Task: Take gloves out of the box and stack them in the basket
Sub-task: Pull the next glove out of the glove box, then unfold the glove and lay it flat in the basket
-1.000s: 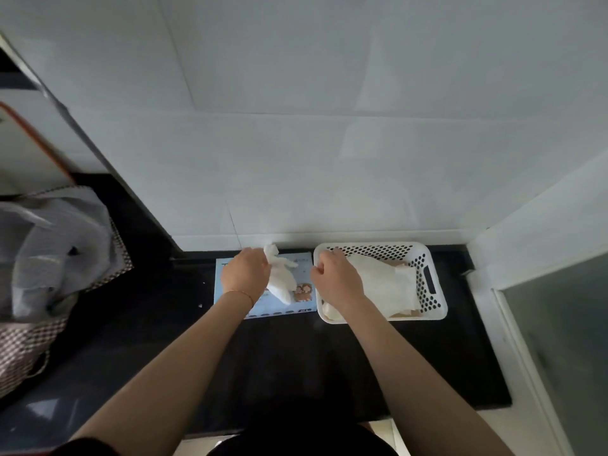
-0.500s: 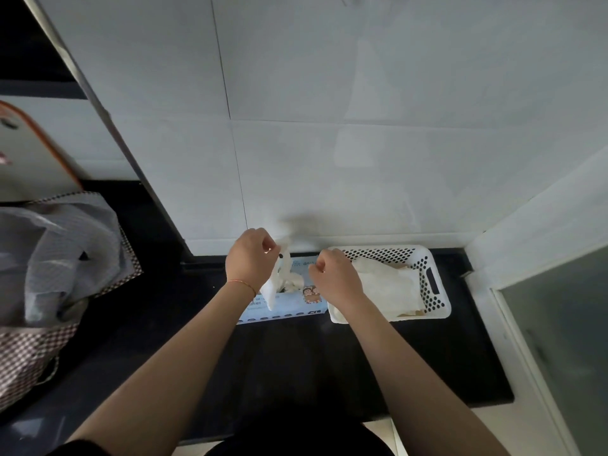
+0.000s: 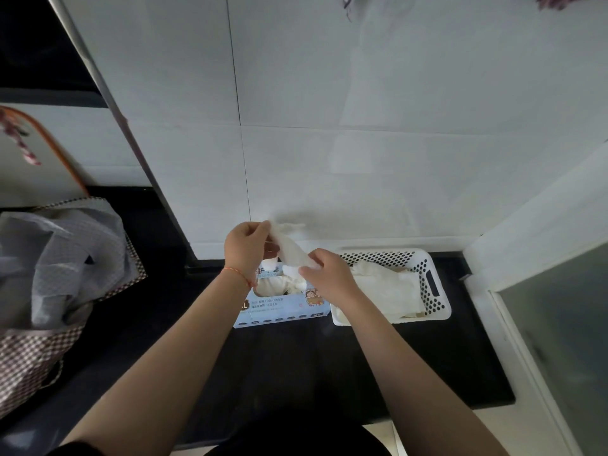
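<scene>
since the earlier frame both hands rose off the box w/ the glove now stretched between them. left hand pinches its top end, right hand pinches the lower end, above the blue glove box on the black bench. farther right, white basket holds stacked gloves, against the tiled wall.

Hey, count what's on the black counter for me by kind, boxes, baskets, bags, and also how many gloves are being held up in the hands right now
Glove box: 1
White basket: 1
Checked bag: 1
Glove held up between the left hand and right hand: 1
Total: 4
The gloves piled in the basket are too bunched to count.
</scene>
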Motion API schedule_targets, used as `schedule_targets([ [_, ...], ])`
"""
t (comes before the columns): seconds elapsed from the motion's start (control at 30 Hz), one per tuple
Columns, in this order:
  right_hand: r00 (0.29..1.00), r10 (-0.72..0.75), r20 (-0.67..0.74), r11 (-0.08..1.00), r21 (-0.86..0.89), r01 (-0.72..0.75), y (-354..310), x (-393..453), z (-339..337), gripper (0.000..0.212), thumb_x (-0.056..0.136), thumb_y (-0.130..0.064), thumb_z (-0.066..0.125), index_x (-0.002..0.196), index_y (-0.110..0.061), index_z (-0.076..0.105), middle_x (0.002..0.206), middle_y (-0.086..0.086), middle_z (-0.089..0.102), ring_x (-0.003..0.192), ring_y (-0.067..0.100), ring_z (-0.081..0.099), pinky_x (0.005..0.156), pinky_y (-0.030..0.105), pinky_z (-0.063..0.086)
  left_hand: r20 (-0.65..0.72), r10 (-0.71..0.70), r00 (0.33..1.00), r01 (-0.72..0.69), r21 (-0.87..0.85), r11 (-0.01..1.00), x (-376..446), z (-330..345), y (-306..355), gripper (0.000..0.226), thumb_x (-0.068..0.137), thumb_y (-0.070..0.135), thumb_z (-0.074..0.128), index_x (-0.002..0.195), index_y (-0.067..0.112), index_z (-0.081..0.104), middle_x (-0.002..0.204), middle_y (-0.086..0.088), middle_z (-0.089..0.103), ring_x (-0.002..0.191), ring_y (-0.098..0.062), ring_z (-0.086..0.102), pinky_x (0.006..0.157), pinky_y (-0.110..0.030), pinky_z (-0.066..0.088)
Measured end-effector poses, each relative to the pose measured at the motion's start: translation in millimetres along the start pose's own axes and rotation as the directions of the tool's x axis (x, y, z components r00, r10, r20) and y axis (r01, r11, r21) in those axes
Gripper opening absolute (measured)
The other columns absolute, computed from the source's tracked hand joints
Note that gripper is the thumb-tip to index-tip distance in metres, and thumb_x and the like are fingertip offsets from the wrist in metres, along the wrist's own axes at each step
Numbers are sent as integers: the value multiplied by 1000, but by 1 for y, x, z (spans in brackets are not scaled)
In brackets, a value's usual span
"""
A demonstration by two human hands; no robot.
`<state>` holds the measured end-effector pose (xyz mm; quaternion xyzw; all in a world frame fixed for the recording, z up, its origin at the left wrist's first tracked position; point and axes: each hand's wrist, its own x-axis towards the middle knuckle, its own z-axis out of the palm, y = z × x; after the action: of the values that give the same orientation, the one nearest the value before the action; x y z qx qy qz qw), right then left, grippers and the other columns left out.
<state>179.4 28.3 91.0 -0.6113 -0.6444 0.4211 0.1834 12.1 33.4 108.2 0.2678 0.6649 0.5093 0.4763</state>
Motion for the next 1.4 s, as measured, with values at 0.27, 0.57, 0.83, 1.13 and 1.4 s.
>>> schedule_targets([
  [0.27,996,-23,-83,982,186,38,-19,-13,-28,30,88,-33,69,75,-9,54,64,0,45,56,15,41,55,27,36,236,31,971,-74,175,982,0,-3,-2,39,81,41,76,101,11,63,94,-3,69,82,-15,66,75,-30,56],
  [0.57,983,-34,-181,970,230,76,-28,-8,-44,15,87,-29,70,91,-15,65,79,-2,62,67,8,54,62,22,44,635,65,770,-224,173,959,-12,19,3,28,82,10,77,108,12,67,102,-6,74,97,-21,70,92,-37,55],
  [0.83,952,-35,-305,964,241,113,-23,-4,-61,17,89,-28,69,85,-12,67,73,2,60,64,10,51,62,26,42,627,19,779,-261,297,918,-5,23,-6,19,79,22,72,94,9,73,89,-9,72,80,-19,63,81,-38,51],
  [1.13,915,11,-403,965,243,96,7,-10,-93,22,91,-35,66,79,-17,59,68,-9,53,58,1,46,54,12,38,609,-67,791,-185,342,921,-6,44,-16,19,89,25,69,82,8,70,76,0,62,70,-10,53,69,-24,42],
  [1.4,946,206,-250,940,319,-121,61,-6,-115,26,95,-42,58,100,-17,65,95,-8,64,87,6,57,69,22,42,599,-88,796,-205,403,892,5,76,-16,21,90,32,66,78,16,71,72,1,67,64,-13,60,64,-27,49],
])
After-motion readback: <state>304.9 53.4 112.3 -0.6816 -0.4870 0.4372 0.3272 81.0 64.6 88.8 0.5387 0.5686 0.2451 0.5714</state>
